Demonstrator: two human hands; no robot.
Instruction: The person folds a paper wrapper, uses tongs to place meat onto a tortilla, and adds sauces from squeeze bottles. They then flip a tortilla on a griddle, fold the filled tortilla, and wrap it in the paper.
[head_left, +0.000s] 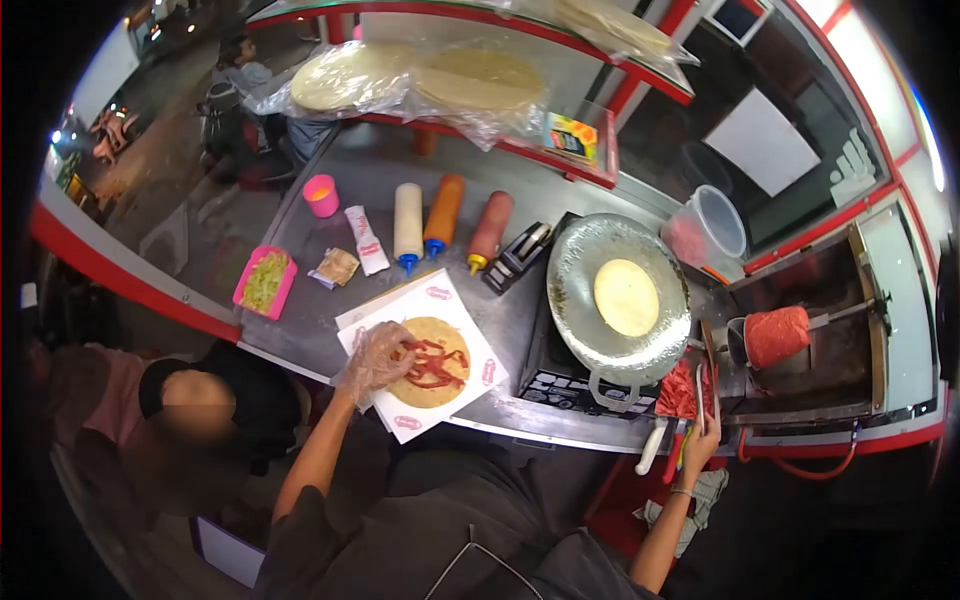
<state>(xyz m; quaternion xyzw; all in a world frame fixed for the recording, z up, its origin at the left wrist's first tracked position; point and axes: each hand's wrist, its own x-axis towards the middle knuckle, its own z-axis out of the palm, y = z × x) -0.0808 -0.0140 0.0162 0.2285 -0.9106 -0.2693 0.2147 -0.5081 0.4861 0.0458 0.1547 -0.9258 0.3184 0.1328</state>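
My left hand, in a clear plastic glove, is over the left edge of a flatbread with strips of red meat on it; its fingers are bent together, and what they hold, if anything, is hidden. Printed white paper lies under the flatbread. At the right, my right hand is closed on metal tongs, beside a heap of red meat. Another flatbread lies on the round metal griddle, left of and above the tongs.
Three sauce bottles and a black tape dispenser stand behind the paper. A pink tray of shredded greens is at the left. Knives lie near the front edge. A meat spit is at the right. A person is at lower left.
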